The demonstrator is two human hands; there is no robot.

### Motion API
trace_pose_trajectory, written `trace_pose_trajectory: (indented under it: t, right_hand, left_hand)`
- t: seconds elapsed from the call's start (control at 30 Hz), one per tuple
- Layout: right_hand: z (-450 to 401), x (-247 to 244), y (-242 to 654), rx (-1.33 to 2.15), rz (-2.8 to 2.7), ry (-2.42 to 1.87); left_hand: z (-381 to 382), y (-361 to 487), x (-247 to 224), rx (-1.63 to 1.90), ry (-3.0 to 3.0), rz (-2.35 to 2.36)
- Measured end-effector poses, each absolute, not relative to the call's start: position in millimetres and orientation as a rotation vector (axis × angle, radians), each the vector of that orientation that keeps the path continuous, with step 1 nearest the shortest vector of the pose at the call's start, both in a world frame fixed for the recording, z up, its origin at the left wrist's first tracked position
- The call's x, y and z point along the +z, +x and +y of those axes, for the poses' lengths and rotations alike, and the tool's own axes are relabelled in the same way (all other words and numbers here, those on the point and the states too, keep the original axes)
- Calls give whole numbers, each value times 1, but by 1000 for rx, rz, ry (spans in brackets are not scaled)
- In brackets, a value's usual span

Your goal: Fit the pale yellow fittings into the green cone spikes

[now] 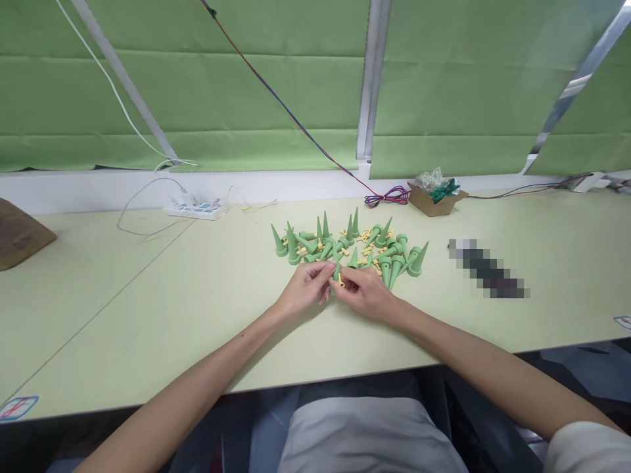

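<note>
My left hand (306, 287) pinches a green plastic spike (336, 265) that points upward in front of me. My right hand (365, 292), closed and touching the spike's lower end, holds a small yellow plastic piece (342, 281) between thumb and fingers. Whether the yellow piece is in the spike or only against it, I cannot tell. Just beyond both hands spreads a heap of similar green spikes (292, 246), some standing on their wide ends and some lying down. Small yellow pieces (367, 249) are scattered among them.
At the back edge stand a white power strip (197, 209) with a cable and a small cardboard box (436, 200) holding plastic wrap and something dark green. A coiled red-blue wire (389, 196) lies beside the box. To the right is a blurred dark object (490, 270); a brown item (22, 235) is far left.
</note>
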State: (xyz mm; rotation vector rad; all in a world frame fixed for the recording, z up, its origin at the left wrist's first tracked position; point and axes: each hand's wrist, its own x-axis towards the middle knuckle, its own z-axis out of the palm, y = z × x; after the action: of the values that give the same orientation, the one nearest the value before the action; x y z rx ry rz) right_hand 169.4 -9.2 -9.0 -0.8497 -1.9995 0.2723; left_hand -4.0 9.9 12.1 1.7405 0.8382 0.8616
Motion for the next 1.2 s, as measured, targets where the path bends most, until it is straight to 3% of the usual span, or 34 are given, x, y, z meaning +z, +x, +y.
trace_pose_trajectory:
  t: [1.2]
  right_hand:
    - [-8, -10, 168, 358, -1974, -879]
  left_hand:
    - [7, -1, 14, 884, 1717, 860]
